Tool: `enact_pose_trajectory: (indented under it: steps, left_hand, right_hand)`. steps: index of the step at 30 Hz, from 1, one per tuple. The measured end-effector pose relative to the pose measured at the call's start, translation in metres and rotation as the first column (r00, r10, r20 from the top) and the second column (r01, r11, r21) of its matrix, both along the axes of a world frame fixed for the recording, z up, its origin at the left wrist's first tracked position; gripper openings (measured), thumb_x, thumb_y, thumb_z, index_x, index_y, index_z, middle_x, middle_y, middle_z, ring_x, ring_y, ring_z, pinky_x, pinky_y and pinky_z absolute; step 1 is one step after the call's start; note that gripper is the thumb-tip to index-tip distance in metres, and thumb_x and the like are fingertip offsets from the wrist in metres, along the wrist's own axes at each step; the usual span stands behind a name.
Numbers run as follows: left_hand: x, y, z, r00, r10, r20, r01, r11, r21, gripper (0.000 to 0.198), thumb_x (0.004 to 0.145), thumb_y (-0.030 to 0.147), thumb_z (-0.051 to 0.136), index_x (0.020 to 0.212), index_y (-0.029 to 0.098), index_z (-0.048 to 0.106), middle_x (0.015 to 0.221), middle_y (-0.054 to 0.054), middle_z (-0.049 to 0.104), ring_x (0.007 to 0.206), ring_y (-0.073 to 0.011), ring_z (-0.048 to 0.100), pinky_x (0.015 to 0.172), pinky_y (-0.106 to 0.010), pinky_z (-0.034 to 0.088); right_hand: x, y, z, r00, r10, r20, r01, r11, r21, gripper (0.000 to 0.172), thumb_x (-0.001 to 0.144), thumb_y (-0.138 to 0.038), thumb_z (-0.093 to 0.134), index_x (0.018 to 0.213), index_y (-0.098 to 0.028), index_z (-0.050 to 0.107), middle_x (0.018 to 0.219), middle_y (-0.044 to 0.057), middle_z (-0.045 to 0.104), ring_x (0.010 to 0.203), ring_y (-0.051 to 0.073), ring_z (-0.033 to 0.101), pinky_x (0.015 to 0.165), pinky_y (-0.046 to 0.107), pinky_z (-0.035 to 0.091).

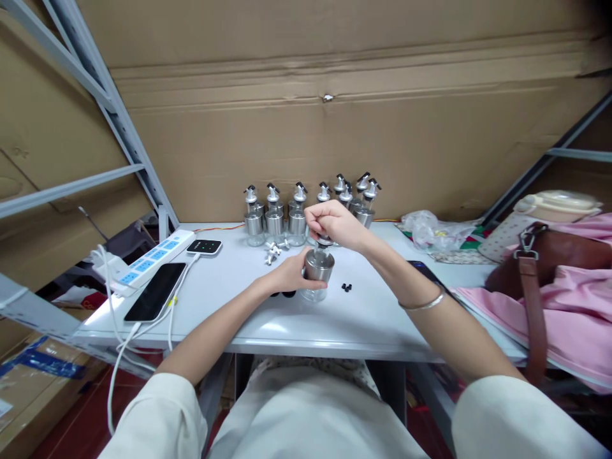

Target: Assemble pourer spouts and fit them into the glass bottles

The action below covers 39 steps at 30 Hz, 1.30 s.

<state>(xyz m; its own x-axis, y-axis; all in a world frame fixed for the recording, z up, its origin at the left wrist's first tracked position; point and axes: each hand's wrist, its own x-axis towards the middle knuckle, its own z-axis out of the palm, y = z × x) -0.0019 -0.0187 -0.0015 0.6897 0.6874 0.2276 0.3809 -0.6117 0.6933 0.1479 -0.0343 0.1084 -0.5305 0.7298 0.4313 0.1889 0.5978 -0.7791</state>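
My left hand [292, 273] is wrapped round the lower part of a glass bottle with a steel sleeve [319, 266], which stands upright on the white table [363, 325]. Over the bottle's neck, my right hand [331, 222] is closed on its top; the fingers hide most of what they grip. Behind stand several similar bottles [275, 222] with silver and black pourer tops. Small white and silver parts [273, 254] lie left of the held bottle. A few tiny black pieces [347, 287] are to its right, and dark pieces [288, 294] lie partly under my left hand.
At the left are a power strip [155, 258], a phone [155, 292] with white cables and a small black device [204, 247]. A plastic bag [428, 229], another phone [424, 273], a brown-strapped bag [530, 287] and pink cloth [574, 299] lie right. Cardboard [287, 140] stands behind.
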Motion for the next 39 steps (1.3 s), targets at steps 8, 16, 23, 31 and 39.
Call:
enact_pose_trajectory:
  steps: [8,16,23,31,39]
  left_hand:
    - [-0.004,0.001,-0.002,0.997,-0.031,-0.070,0.029,0.999,-0.027,0.072,0.064,0.054,0.074,0.119,0.016,0.048,0.098,-0.008,0.066,0.089,-0.0284,0.062,0.077,-0.035,0.047]
    - [-0.002,0.009,0.006,0.936,0.164,0.312,-0.179,0.984,0.020,0.042,0.084,0.049,0.056,0.112,0.018,0.047,0.107,-0.009,0.060,0.100,-0.0223,0.057,0.090,-0.035,0.043]
    - [-0.062,0.072,0.008,0.278,0.624,0.730,-0.746,0.619,-0.245,0.030,0.095,0.039,0.039,0.116,0.018,0.046,0.130,-0.011,0.046,0.125,-0.0180,0.043,0.107,-0.030,0.034]
    - [-0.100,0.111,-0.035,0.313,0.790,0.527,-0.583,0.598,-0.550,0.053,0.096,0.053,0.024,0.140,0.025,0.036,0.154,-0.006,0.028,0.143,-0.0179,0.024,0.115,-0.035,0.026]
    - [-0.103,0.116,-0.044,0.350,0.777,0.523,-0.552,0.622,-0.555,0.051,0.098,0.048,0.024,0.144,0.027,0.030,0.157,-0.001,0.018,0.144,-0.0130,0.017,0.117,-0.032,0.019]
  right_hand:
    - [0.016,-0.024,-0.046,0.919,-0.393,-0.022,0.386,0.887,0.252,0.052,0.070,-0.030,0.063,0.113,-0.023,0.036,0.099,0.007,0.056,0.090,0.023,0.057,0.074,0.035,0.045]
    - [0.039,0.006,-0.033,0.806,-0.590,0.049,0.551,0.778,0.304,0.039,0.081,-0.037,0.056,0.111,-0.018,0.040,0.089,0.009,0.062,0.082,0.026,0.061,0.072,0.037,0.046]
    - [0.048,0.069,-0.029,0.650,-0.756,0.070,0.684,0.624,0.378,0.047,0.080,-0.029,0.057,0.121,-0.013,0.040,0.086,0.013,0.065,0.080,0.029,0.062,0.075,0.042,0.048]
    - [0.028,0.104,-0.059,0.638,-0.752,0.164,0.632,0.633,0.448,0.051,0.082,-0.024,0.054,0.129,-0.012,0.038,0.107,0.020,0.064,0.090,0.033,0.064,0.080,0.045,0.049]
    - [0.034,0.128,-0.082,0.631,-0.760,0.154,0.684,0.639,0.351,0.049,0.081,-0.021,0.054,0.127,-0.014,0.040,0.104,0.019,0.064,0.094,0.033,0.063,0.084,0.048,0.047]
